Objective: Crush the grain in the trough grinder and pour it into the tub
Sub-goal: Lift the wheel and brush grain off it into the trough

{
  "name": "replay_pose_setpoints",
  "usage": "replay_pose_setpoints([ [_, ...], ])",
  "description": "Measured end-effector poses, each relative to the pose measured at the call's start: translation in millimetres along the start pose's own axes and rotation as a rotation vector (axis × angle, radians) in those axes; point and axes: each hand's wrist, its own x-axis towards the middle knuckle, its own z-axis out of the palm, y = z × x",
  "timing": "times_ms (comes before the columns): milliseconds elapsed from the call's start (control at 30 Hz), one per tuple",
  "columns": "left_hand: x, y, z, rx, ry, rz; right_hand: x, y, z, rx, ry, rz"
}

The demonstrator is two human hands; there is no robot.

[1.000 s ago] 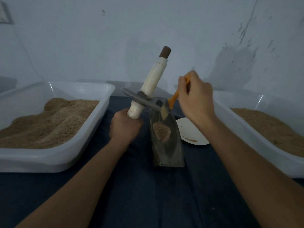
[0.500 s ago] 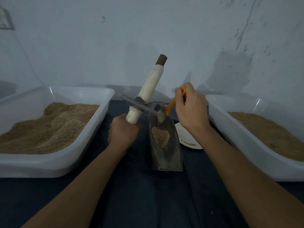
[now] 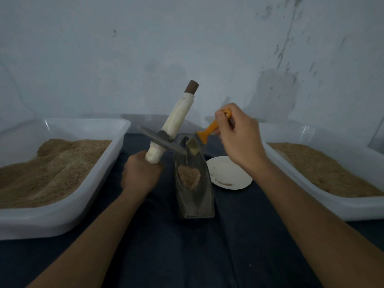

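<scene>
Evidently still loading: right hand (image 3: 239, 140) pinches the orange brush (image 3: 207, 133), its bristles below its fingers over the trough (image 3: 194, 196); left hand (image 3: 141, 173) grips the roller (image 3: 176, 121), raised; next, lower its wheel onto the grain (image 3: 189, 177).

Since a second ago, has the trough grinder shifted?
No. The trough grinder still stands just left of the white plate, overlapping its left edge as before; only the camera view moved.

Left tub (image 3: 62, 215) and right tub (image 3: 324, 206) both cut off by frame edges. Lower end of roller handle (image 3: 178, 119) hidden inside left hand (image 3: 141, 173). Top of brush handle (image 3: 209, 132) buried in right hand (image 3: 239, 140). Bristle tip blurred; specks on plate (image 3: 228, 173) too small to identify.
</scene>
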Motion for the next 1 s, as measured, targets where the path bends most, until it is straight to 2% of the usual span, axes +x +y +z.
replay_pose_setpoints([
  [100,1,-1,0,0.012,0.009,0.002,5,1,-22,-0.039,0.06,-0.063],
  [200,3,-1,-1,0.025,0.002,0.0,-5,7,-42,-0.161,0.034,-0.143],
  [300,1,1,-3,0.058,0.004,0.007,-33,19,-49,-0.304,-0.153,-0.193],
  [400,-1,4,-6,0.117,-0.001,0.025,-62,34,-46,-0.593,-0.258,-0.376],
  [467,-2,6,-8,0.169,0.0,0.039,-76,43,-44,-0.682,-0.391,-0.427],
  [700,-6,13,-11,0.332,0.003,0.093,-91,56,-47,-0.699,-0.788,-0.374],
  [867,-6,13,-10,0.427,0.024,0.148,-75,36,-48,-0.704,-1.003,-0.136],
  [933,-6,13,-8,0.444,0.031,0.177,-60,19,-46,-0.705,-0.928,-0.122],
  [1000,-7,14,-7,0.463,0.033,0.203,-38,5,-41,-0.766,-0.725,-0.193],
])
